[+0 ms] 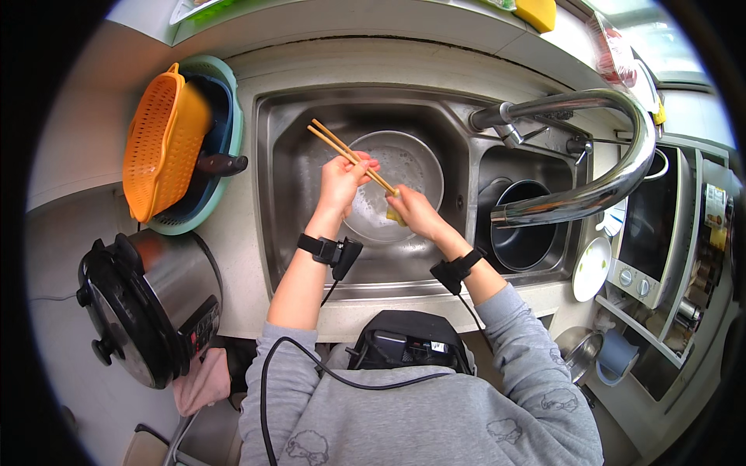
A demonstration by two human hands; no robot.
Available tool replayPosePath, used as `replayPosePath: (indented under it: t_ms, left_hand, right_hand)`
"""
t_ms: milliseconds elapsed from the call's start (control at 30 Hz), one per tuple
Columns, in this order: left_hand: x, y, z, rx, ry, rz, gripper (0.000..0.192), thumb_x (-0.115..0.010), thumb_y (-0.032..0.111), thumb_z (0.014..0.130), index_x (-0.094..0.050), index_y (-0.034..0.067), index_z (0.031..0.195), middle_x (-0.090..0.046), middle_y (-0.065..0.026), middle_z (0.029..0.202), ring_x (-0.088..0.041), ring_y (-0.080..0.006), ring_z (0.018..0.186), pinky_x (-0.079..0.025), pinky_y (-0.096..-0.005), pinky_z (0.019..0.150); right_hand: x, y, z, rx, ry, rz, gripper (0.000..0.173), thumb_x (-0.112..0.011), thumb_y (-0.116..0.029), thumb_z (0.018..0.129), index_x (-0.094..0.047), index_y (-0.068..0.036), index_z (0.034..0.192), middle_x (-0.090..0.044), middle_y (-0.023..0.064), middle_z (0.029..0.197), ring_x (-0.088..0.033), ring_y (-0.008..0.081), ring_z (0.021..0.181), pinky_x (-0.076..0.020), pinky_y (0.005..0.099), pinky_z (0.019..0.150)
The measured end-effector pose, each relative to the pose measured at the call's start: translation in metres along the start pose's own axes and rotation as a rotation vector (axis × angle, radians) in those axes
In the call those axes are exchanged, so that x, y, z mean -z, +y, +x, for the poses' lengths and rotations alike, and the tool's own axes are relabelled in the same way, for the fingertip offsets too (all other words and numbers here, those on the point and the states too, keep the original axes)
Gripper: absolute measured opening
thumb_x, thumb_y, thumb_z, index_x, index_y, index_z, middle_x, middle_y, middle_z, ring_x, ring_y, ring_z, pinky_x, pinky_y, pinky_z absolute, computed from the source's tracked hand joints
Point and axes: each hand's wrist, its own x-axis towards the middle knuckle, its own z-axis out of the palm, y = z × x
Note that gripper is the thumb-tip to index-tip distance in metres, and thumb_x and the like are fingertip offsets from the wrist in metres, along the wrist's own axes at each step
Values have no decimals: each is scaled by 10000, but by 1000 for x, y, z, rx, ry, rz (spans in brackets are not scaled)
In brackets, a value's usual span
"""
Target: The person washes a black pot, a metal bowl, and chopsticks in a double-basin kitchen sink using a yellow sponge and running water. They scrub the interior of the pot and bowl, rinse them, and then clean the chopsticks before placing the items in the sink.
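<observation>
A pair of wooden chopsticks [335, 141] slants over the large basin of a stainless steel sink [297, 233]. My left hand [344, 180] grips them near the middle. At their lower right end, my right hand [417, 212] holds a yellow sponge [395, 215] against the sticks. Beneath both hands lies a round metal bowl or pan [422, 157] with suds and water in it. Its near left rim is partly hidden by my left hand, and the sponge is partly covered by my right fingers.
A chrome faucet [635, 140] arches over the smaller basin, where a dark pot [524, 244] sits. Left of the sink, an orange colander [157, 145] leans in stacked baskets beside a knife handle [221, 164]. An electric pressure cooker [175, 274] stands nearer; a white plate [591, 271] lies right.
</observation>
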Motion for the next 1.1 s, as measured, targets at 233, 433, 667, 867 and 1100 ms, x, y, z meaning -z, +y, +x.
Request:
replayPosePath:
  t_ms: [233, 433, 667, 867, 1100]
  left_hand:
    - [14, 14, -2, -23, 55, 30, 141, -572, 48, 877, -570, -6, 1008, -652, -121, 936, -655, -199, 858, -530, -266, 715]
    - [-6, -16, -8, 13, -21, 90, 161, -606, 66, 864, -585, -11, 1004, -657, -105, 919, -656, -181, 855, -538, -262, 740]
    - [-10, -15, -5, -36, -51, 28, 155, -569, 30, 877, -568, -35, 1017, -640, -147, 975, -650, -226, 897, -555, -303, 766]
    - [-3, -10, -7, -9, -32, 3, 145, -553, 48, 891, -571, -30, 1012, -641, -162, 987, -643, -222, 921, -541, -296, 790]
    - [-11, -22, -12, -58, -43, 50, 147, -577, 39, 873, -594, -26, 1003, -657, -143, 968, -629, -187, 922, -490, -287, 820]
  right_hand:
    - [24, 29, -17, -143, -28, 404, 422, -445, -362, 968, -512, -73, 1267, -630, 62, 1012, -568, 133, 936, -433, 272, 862]
    - [23, -6, -2, 8, -162, 578, 456, -396, -359, 986, -454, -56, 1322, -560, 79, 1187, -497, 127, 1088, -384, 272, 940]
    - [-3, -1, -4, -15, -71, 30, 313, -466, -272, 959, -501, -3, 1114, -620, 186, 950, -598, 249, 878, -448, 338, 778]
    - [-1, 2, -14, 19, -18, 61, 273, -507, -263, 929, -498, 7, 971, -613, 228, 883, -599, 381, 835, -453, 419, 700]
    - [-6, -1, 2, 68, 16, 7, 263, -511, -257, 935, -515, -4, 1008, -620, 212, 877, -611, 342, 813, -463, 380, 697]
